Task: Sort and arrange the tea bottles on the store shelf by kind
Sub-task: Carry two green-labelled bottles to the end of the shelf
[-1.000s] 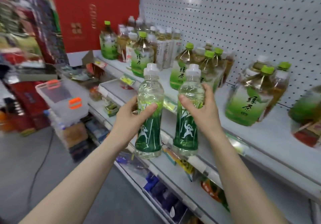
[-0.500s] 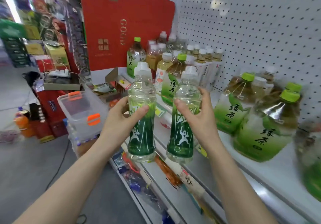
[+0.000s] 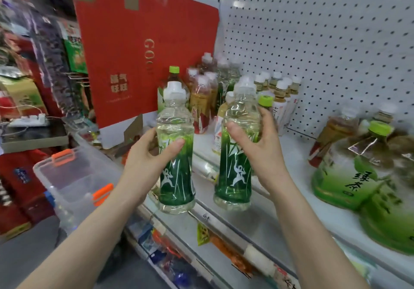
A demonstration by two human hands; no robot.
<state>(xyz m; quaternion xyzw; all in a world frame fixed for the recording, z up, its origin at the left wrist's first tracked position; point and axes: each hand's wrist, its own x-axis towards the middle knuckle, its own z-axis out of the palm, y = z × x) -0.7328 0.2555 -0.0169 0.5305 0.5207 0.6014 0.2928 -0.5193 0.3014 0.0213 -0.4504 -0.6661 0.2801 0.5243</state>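
In front of the shelf (image 3: pixel 298 154), low at the left, a clear lidded bin (image 3: pixel 74 176) with orange clips sits below the person's left forearm. The left hand (image 3: pixel 143 158) grips the left bottle (image 3: pixel 175 183) at its waist, thumb across the front of the green label and fingers curled behind, holding it upright in the air. Just beside it, not touching, the right bottle (image 3: pixel 233 176) stands equally upright in the right hand (image 3: pixel 264 154), which wraps it from the right side, thumb in front and fingers behind near the shoulder. Both are white-capped with pale liquid.

Compared with half a second ago, the grips and the gap between the two bottles are unchanged, but the view has swung left. The red box (image 3: pixel 145 49) now looms larger, and the big green tea bottles (image 3: pixel 349 176) have slid toward the right edge, blurred.

The shelf's front lip runs diagonally under the held pair. The left bottle's base hangs out past it, while the right bottle's base sits about over it. Behind the hands, a mixed cluster of bottles (image 3: pixel 201 100) crowds the red box, with pale white-capped bottles (image 3: pixel 282 96) against the pegboard (image 3: pixel 324 42). Bare shelf lies open between that cluster and the big green bottles.
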